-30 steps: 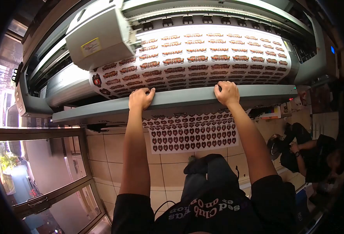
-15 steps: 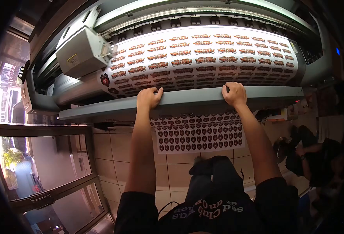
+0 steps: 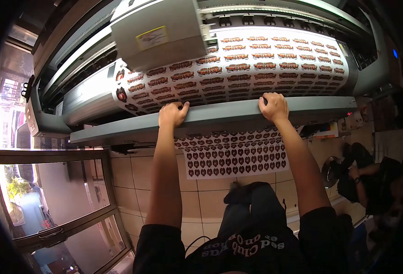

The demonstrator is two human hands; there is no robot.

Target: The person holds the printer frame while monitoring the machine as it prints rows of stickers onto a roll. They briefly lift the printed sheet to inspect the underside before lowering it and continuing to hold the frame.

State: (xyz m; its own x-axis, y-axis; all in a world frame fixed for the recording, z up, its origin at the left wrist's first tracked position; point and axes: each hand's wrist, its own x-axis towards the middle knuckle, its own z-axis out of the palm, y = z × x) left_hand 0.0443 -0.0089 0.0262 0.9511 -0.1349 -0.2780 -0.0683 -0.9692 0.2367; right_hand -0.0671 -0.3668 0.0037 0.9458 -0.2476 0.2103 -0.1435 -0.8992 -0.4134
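Observation:
Both hands hold the long grey front bar of a wide-format printer (image 3: 229, 111). My left hand (image 3: 173, 113) has its fingers curled over the bar's far edge, left of the middle. Further right, my right hand (image 3: 274, 107) grips the same edge with its fingers folded over. Behind the bar lies a white printed sheet (image 3: 251, 34) with rows of reddish-brown logos. The boxy print carriage (image 3: 158, 32) stands over the left part of that sheet. Below the bar hangs a lower stretch of printed sheet (image 3: 235, 162) with rows of small dark emblems.
At left is a framed glass door (image 3: 69, 187) with a handle. On the right, a seated person (image 3: 370, 182) in dark clothes is near a round metal object (image 3: 331, 171). Tiled floor (image 3: 183, 201) lies beneath. The printer's right end housing (image 3: 384, 68) carries a blue light.
The print carriage has moved right across the sheet, uncovering the printer's left end and covering some logos. Both hands stay on the bar; the view has shifted slightly.

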